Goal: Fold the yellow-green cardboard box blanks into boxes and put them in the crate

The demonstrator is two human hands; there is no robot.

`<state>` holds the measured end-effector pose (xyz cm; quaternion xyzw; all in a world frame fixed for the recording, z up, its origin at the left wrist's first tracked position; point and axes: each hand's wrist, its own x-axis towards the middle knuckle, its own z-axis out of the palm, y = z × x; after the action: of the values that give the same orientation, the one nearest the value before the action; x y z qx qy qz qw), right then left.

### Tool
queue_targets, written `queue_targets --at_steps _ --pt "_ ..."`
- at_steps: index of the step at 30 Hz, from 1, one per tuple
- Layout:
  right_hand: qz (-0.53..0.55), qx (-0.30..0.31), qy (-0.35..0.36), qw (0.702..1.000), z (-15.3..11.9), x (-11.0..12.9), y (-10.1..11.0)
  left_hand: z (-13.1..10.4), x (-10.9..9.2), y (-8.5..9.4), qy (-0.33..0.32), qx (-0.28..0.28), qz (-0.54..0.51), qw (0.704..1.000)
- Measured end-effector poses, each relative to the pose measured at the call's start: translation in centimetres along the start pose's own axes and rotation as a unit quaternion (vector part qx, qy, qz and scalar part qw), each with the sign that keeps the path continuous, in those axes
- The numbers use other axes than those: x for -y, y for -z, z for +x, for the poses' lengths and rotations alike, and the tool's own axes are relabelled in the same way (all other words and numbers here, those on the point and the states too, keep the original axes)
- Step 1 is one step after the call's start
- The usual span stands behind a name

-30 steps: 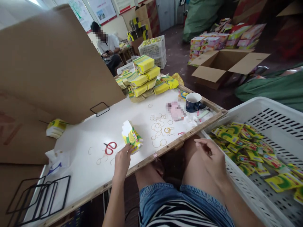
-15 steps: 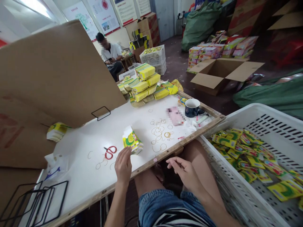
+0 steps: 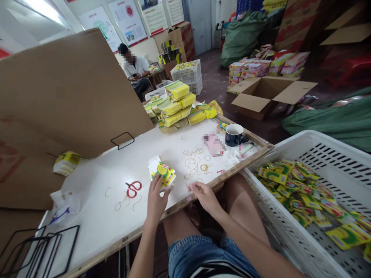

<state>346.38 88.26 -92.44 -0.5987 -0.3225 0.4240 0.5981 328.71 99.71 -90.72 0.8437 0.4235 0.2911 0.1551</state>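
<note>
A small stack of folded yellow-and-green cardboard packets (image 3: 165, 173) lies on the white table (image 3: 95, 200). My left hand (image 3: 156, 199) rests its fingertips on the near side of the stack, its fingers and thumb apart. At the table's front edge, my right hand (image 3: 205, 196) has its fingers drawn together; whatever is between them, if anything, cannot be made out. Thin rubber bands (image 3: 193, 161) lie scattered just beyond that hand. Left of the packets is a pair of red-handled scissors (image 3: 133, 189), with a few more bands around it.
Bundled packets (image 3: 177, 106) are piled at the table's back. A mug (image 3: 234, 135) and a pink phone-like item (image 3: 213, 144) stand right. A white crate (image 3: 307, 141) of packets adjoins the table. Cardboard (image 3: 72, 85) walls the left side; wire racks (image 3: 62, 247) sit front left. A person (image 3: 136, 71) sits behind.
My right hand has moved left and forward from above my lap to the table edge. My left hand has shifted forward onto the packets, its fingers spreading.
</note>
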Motion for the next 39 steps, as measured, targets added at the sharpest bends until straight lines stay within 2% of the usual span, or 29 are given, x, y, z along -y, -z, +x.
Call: queue_targets --at_steps 2,4,5,7,9,12,17,22,25,27,29,31,33,35,39 --pt "-0.028 -0.015 -0.006 0.999 3.4 0.0 -1.6 0.2 0.8 0.2 0.088 -0.058 -0.099 0.990" --pt "-0.044 -0.022 -0.014 0.999 6.6 0.2 -3.3 0.8 1.9 0.1 0.201 -0.091 -0.203 0.954" --pt "-0.052 -0.021 -0.017 0.998 7.9 0.3 -4.1 1.1 2.5 -0.1 0.244 -0.088 -0.246 0.934" --pt "-0.068 -0.014 -0.020 0.997 9.7 0.4 -5.4 1.9 3.6 -0.7 0.281 -0.056 -0.302 0.909" --pt "-0.081 -0.001 -0.019 0.997 10.4 0.1 -6.0 2.3 4.0 -1.6 0.282 -0.021 -0.340 0.897" --pt "-0.086 0.012 -0.014 0.996 10.0 -0.8 -5.4 2.1 3.6 -2.9 0.282 0.005 -0.392 0.876" --pt "-0.062 -0.003 -0.012 0.998 8.6 -2.1 -2.4 1.8 1.5 -5.0 0.284 0.031 -0.439 0.852" --pt "-0.007 -0.035 -0.003 0.999 7.9 -1.5 0.3 2.7 -0.9 -6.7 0.269 0.052 -0.439 0.856" --pt "0.028 -0.046 0.005 0.999 6.6 -0.2 1.5 2.8 -2.4 -6.2 0.267 0.007 -0.411 0.872" --pt "0.046 -0.045 0.007 0.998 5.1 0.8 2.0 2.4 -3.5 -4.8 0.246 -0.058 -0.387 0.887" --pt "0.079 -0.030 0.004 0.996 3.2 1.7 2.3 1.8 -4.8 -3.2 0.197 -0.085 -0.411 0.886" --pt "0.129 -0.006 -0.006 0.992 1.4 2.3 2.3 1.0 -6.3 -1.9 0.166 -0.019 -0.497 0.852" --pt "0.178 0.019 -0.026 0.984 -0.2 2.6 2.3 0.2 -7.8 -1.2 0.185 0.083 -0.574 0.793" --pt "0.205 0.029 -0.044 0.977 -1.3 2.5 2.3 -0.4 -9.0 -1.3 0.216 0.152 -0.609 0.748" --pt "0.227 0.006 -0.035 0.973 -2.6 1.5 2.9 -1.0 -10.5 -2.1 0.210 0.206 -0.648 0.703"
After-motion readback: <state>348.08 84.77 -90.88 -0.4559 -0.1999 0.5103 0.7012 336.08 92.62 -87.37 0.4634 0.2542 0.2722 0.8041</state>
